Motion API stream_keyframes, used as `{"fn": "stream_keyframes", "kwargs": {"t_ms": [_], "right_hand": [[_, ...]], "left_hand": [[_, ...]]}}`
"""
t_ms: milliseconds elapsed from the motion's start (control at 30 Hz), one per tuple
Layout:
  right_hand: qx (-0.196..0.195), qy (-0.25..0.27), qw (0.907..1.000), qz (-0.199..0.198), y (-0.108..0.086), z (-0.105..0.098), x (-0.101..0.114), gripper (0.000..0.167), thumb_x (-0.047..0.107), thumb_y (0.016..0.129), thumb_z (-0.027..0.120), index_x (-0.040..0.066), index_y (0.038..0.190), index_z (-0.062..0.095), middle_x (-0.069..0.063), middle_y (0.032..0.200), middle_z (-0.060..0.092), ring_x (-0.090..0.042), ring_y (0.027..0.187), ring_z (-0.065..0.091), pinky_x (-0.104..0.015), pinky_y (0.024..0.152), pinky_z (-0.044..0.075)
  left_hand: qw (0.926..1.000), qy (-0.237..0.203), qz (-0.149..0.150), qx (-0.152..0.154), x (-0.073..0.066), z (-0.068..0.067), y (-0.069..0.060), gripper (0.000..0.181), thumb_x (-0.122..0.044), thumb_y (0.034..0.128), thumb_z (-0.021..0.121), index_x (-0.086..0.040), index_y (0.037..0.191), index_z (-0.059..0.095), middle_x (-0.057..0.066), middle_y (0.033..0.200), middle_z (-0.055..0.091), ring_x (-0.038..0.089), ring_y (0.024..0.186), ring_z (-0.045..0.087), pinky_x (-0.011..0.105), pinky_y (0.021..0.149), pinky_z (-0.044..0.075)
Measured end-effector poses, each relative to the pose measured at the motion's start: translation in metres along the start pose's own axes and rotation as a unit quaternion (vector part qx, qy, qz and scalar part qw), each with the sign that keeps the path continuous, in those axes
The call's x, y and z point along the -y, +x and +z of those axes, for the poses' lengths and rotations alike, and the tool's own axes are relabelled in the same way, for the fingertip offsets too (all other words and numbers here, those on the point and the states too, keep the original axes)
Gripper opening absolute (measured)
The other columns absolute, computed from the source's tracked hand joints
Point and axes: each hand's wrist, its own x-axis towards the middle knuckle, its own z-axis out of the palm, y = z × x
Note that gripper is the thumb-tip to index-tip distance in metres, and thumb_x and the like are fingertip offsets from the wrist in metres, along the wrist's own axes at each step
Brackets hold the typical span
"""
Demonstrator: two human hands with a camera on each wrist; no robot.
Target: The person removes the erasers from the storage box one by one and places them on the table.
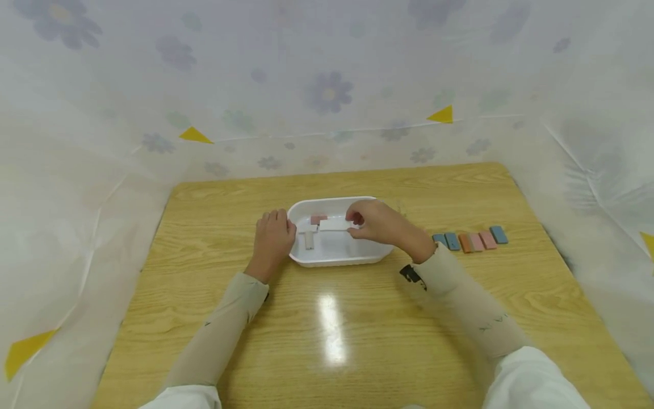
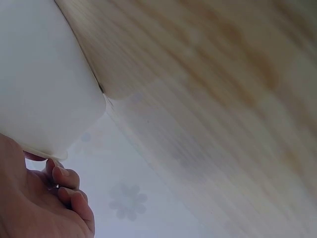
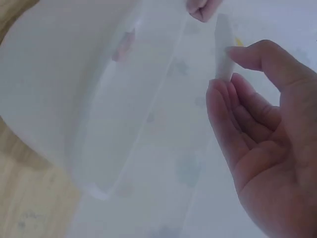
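Observation:
A white oval-cornered plastic basin (image 1: 337,262) stands on the table, and my left hand (image 1: 273,238) grips its left rim. In the left wrist view, curled fingers (image 2: 67,181) hold the basin's edge. Over the basin's right half, my right hand (image 1: 380,221) pinches a flat white block (image 1: 334,225) between thumb and fingers. The right wrist view shows this pale block (image 3: 224,47) raised above the rim. Inside the basin lie a pink block (image 1: 318,219) and a beige block (image 1: 309,240), with another small white piece (image 1: 306,229) beside them.
On the table (image 1: 327,318) to the right, several small blocks stand in a rough row: blue ones (image 1: 452,241), an orange one (image 1: 465,243), pink ones (image 1: 487,240) and a separate blue one (image 1: 498,234). A flower-patterned curtain (image 1: 327,136) surrounds the table.

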Motion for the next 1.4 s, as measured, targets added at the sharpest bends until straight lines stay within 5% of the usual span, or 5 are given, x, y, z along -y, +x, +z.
{"fn": "stream_keyframes", "kwargs": {"t_ms": [233,467,933,1033,1400], "right_hand": [[-0.024,0.050,0.9963,0.066,-0.019,-0.020,0.002,0.024,0.021,0.083,0.068,0.006,0.100,0.061,-0.001,0.090,0.060,-0.014,0.080,0.056,-0.032,0.071,0.047],[-0.074,0.043,0.9903,0.109,-0.039,-0.028,-0.006,0.031,0.032,0.083,0.068,0.007,0.099,0.061,-0.004,0.090,0.061,-0.017,0.083,0.058,-0.034,0.073,0.047],[-0.181,0.032,0.9431,0.277,-0.095,-0.033,-0.046,0.025,0.025,0.084,0.063,0.003,0.095,0.059,-0.010,0.084,0.060,-0.021,0.071,0.056,-0.035,0.059,0.046],[-0.195,0.029,0.9348,0.296,-0.103,-0.029,-0.051,0.025,0.024,0.084,0.063,0.002,0.095,0.059,-0.012,0.083,0.059,-0.023,0.069,0.055,-0.035,0.057,0.045],[-0.189,-0.028,0.9335,0.303,-0.117,0.015,-0.065,0.027,0.026,0.080,0.068,0.000,0.084,0.061,-0.012,0.073,0.061,-0.019,0.053,0.051,-0.033,0.048,0.043]], "left_hand": [[1.0000,-0.003,0.001,-0.005,0.002,0.003,0.000,0.021,-0.023,0.0920,0.044,-0.002,0.095,0.050,0.009,0.081,0.049,0.027,0.076,0.043,0.038,0.068,0.035],[1.0000,-0.007,-0.001,-0.005,0.002,0.005,0.001,0.021,-0.023,0.0922,0.044,-0.003,0.095,0.050,0.008,0.082,0.048,0.026,0.077,0.042,0.038,0.069,0.035],[0.9999,-0.009,-0.009,0.002,0.000,0.002,0.001,0.021,-0.023,0.0922,0.045,-0.003,0.095,0.050,0.009,0.083,0.049,0.026,0.077,0.043,0.038,0.069,0.035],[0.9999,-0.006,-0.010,0.004,0.000,0.001,0.001,0.021,-0.024,0.0922,0.045,-0.003,0.095,0.050,0.009,0.083,0.049,0.026,0.078,0.043,0.037,0.070,0.035],[1.0000,-0.008,-0.003,-0.005,0.001,0.005,0.001,0.021,-0.023,0.0919,0.043,-0.004,0.093,0.050,0.008,0.080,0.049,0.026,0.075,0.042,0.037,0.067,0.034]]}}
